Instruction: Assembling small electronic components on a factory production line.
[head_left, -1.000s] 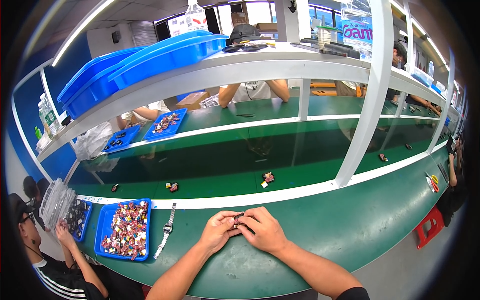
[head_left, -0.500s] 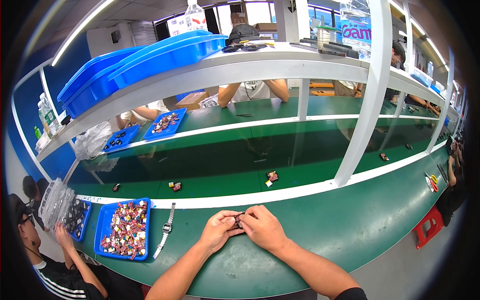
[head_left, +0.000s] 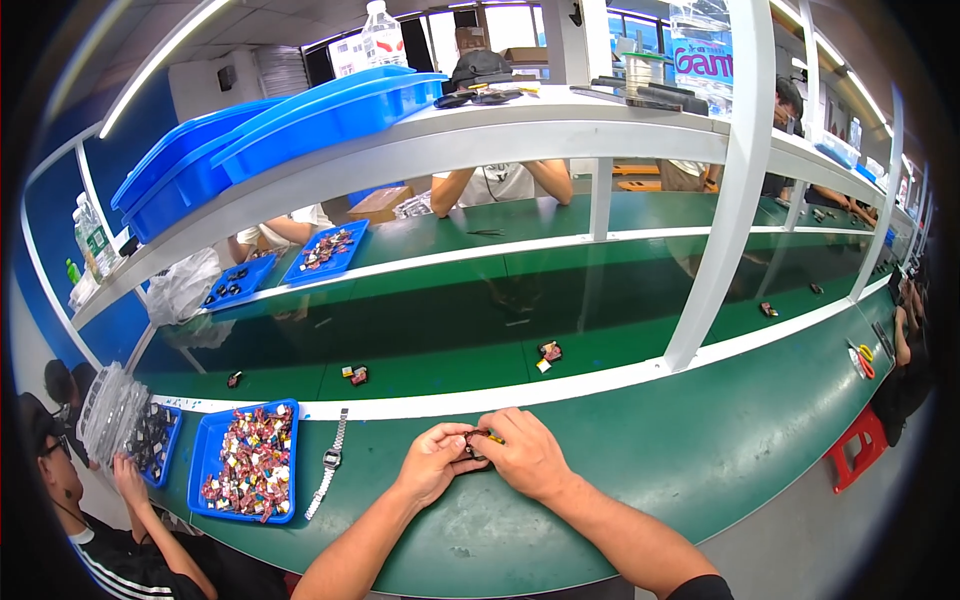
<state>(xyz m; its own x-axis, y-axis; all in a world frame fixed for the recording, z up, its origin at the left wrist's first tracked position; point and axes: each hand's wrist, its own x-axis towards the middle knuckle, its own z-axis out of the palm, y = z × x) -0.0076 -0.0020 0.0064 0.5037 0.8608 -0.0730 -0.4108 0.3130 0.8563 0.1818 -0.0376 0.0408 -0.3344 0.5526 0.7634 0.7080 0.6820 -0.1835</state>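
Observation:
Over the green bench point(head_left: 640, 500), both of my hands meet around a small dark part point(head_left: 478, 449) with reddish and yellow bits showing; fingers cover most of it. My left hand point(head_left: 436, 462) pinches it from the left. From the other side, my right hand point(head_left: 523, 452) closes its fingertips on the same part. Left of my hands lies a wristwatch point(head_left: 331, 458) with a metal band. Beyond it sits a blue tray point(head_left: 195, 470) heaped with small red, white and yellow wired components point(head_left: 250, 462).
A white rail point(head_left: 480, 401) borders the green belt point(head_left: 440, 375), which carries small wired parts point(head_left: 549, 353). A white post point(head_left: 722, 220) rises from the rail to a shelf holding blue trays point(head_left: 320, 120). At far left a co-worker's hand point(head_left: 128, 480) is beside clear plastic packaging point(head_left: 108, 415).
The small parts on the belt have shifted slightly right. More yellow shows at the part between my hands, and my right fingers have moved a little over it.

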